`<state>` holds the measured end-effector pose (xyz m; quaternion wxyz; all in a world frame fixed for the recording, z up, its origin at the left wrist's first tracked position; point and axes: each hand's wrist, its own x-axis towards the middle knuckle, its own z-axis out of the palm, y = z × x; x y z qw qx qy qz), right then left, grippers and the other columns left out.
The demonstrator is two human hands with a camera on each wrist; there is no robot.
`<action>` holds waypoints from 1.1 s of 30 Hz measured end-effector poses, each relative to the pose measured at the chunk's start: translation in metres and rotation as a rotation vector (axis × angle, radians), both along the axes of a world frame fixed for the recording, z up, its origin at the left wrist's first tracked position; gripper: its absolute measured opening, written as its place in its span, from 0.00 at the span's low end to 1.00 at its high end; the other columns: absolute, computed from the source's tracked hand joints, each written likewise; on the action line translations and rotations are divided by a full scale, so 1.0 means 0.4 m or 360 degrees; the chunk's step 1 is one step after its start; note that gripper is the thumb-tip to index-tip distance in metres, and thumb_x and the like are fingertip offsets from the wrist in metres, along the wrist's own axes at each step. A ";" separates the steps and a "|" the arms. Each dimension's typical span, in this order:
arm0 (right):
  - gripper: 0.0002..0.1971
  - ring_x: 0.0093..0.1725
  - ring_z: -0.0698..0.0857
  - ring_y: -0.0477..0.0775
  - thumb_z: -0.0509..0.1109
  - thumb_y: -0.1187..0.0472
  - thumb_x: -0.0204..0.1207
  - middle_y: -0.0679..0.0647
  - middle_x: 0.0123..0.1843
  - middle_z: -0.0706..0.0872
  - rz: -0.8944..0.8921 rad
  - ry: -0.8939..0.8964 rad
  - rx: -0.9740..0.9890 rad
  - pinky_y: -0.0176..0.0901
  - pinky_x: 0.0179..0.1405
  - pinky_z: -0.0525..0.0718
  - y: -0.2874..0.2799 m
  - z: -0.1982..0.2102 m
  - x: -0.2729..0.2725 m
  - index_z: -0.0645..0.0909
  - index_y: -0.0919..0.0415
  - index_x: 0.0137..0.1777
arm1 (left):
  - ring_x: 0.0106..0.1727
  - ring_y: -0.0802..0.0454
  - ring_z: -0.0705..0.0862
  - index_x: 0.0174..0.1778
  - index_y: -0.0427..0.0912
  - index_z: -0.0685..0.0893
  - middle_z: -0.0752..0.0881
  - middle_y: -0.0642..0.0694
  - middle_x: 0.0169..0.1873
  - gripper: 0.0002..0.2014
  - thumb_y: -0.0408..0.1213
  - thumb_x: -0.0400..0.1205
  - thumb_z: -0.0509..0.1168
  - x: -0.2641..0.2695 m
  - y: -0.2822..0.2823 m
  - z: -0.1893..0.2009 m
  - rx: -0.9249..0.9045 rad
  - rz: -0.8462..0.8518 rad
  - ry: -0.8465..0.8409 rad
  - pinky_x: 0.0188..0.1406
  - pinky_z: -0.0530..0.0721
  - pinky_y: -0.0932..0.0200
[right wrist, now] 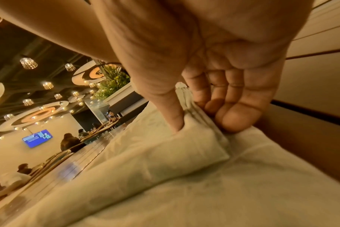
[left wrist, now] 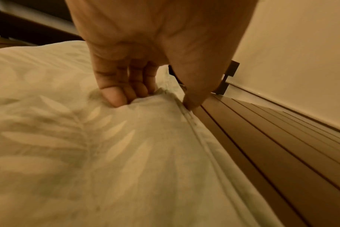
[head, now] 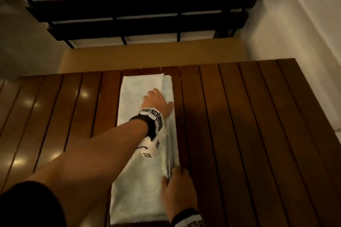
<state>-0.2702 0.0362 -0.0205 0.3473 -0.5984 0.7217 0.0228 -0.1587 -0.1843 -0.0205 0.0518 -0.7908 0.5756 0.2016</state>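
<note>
A long folded white cloth (head: 138, 86) with a faint leaf pattern lies lengthwise on a dark slatted wooden table (head: 239, 116). My left hand (head: 156, 101) reaches across to the far part of its right edge. In the left wrist view the curled fingers (left wrist: 115, 99) dig into the cloth (left wrist: 87, 153) and the thumb sits against the layered edge, pinching it. My right hand (head: 177, 186) is at the near part of the same edge. In the right wrist view its thumb (right wrist: 175, 122) presses on top of the cloth (right wrist: 165, 176) with the fingers tucked under the stacked layers.
A dark slatted bench or chair (head: 138, 11) stands beyond the table's far edge. A pale wall (head: 304, 24) runs close along the right side. In the right wrist view a dining room with seated people (right wrist: 68, 142), hanging lamps and a blue screen (right wrist: 37, 138) lies to the left.
</note>
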 end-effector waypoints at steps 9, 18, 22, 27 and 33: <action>0.12 0.54 0.86 0.49 0.60 0.46 0.83 0.49 0.55 0.85 0.0057 -0.0221 -0.0158 0.42 0.50 0.88 0.016 0.006 -0.024 0.76 0.45 0.62 | 0.55 0.37 0.86 0.62 0.37 0.79 0.86 0.37 0.56 0.19 0.46 0.80 0.67 0.087 -0.030 0.006 -0.0014 0.0168 0.0308 0.43 0.80 0.52; 0.10 0.35 0.83 0.45 0.64 0.48 0.81 0.46 0.34 0.82 0.0404 -0.0616 -0.0197 0.34 0.35 0.81 0.045 0.117 0.181 0.71 0.50 0.41 | 0.43 0.44 0.88 0.40 0.48 0.79 0.84 0.48 0.38 0.03 0.39 0.77 0.67 0.463 0.080 0.068 -0.0374 0.0496 0.0925 0.46 0.92 0.45; 0.12 0.33 0.82 0.49 0.62 0.46 0.79 0.49 0.31 0.80 0.0515 -0.0584 -0.0229 0.46 0.36 0.83 0.070 0.151 0.355 0.72 0.54 0.43 | 0.44 0.41 0.89 0.38 0.46 0.78 0.88 0.42 0.41 0.05 0.39 0.78 0.68 0.657 0.133 0.070 -0.0334 0.0560 0.0906 0.46 0.91 0.45; 0.12 0.31 0.79 0.54 0.62 0.48 0.79 0.47 0.27 0.73 0.0558 -0.0510 -0.0162 0.46 0.33 0.80 0.094 0.116 0.544 0.66 0.52 0.39 | 0.49 0.36 0.89 0.42 0.40 0.84 0.89 0.38 0.44 0.06 0.39 0.80 0.68 0.818 0.189 0.052 -0.0213 0.0570 0.0787 0.46 0.89 0.48; 0.16 0.39 0.86 0.55 0.61 0.38 0.75 0.52 0.39 0.87 0.0604 -0.0466 0.0105 0.50 0.43 0.88 0.141 0.056 0.636 0.74 0.51 0.46 | 0.67 0.37 0.81 0.73 0.39 0.76 0.81 0.38 0.68 0.24 0.47 0.83 0.65 0.807 0.259 0.027 -0.0238 0.0312 0.0711 0.66 0.82 0.44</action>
